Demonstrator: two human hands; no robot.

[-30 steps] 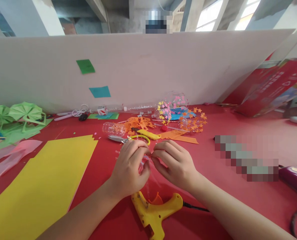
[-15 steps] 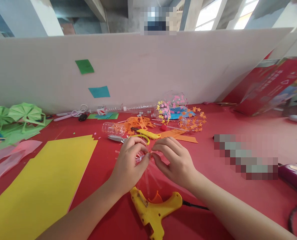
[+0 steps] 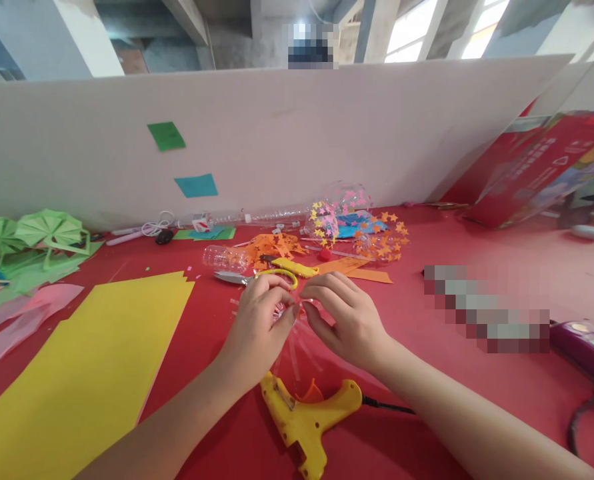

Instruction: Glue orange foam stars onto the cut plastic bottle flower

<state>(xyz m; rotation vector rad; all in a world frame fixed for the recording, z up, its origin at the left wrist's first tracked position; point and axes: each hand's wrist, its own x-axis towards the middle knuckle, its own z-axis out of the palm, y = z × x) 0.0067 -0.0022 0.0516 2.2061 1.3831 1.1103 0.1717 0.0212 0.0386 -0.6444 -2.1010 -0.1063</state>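
Observation:
A clear plastic piece cut into thin strips [image 3: 295, 357] fans out on the red table beneath my hands. My left hand [image 3: 263, 323] is closed, its thumb and forefinger pinching at one of these strips. Fingertips of my right hand [image 3: 351, 319] are pinched close beside them. A tiny orange bit shows between the two hands, too small to make out, and the fingers hide much of the plastic. Just in front of my wrists lies a yellow glue gun [image 3: 304, 420] with an orange trigger. Beyond my fingers are scissors [image 3: 281, 275] and a yellow box cutter [image 3: 295, 268].
Yellow paper sheets [image 3: 91, 347] lie at left, near green paper umbrellas [image 3: 51, 230]. Star-decorated clear plastic pieces [image 3: 381, 240], orange scraps [image 3: 271, 247] and a cut bottle [image 3: 225, 257] stand before the white partition [image 3: 277, 133]. A red box [image 3: 521, 177] is at right.
The view has shifted slightly. My fingertips have made only a small movement at the strip, the right ones drawing a little apart from the left. Nothing else on the table has moved.

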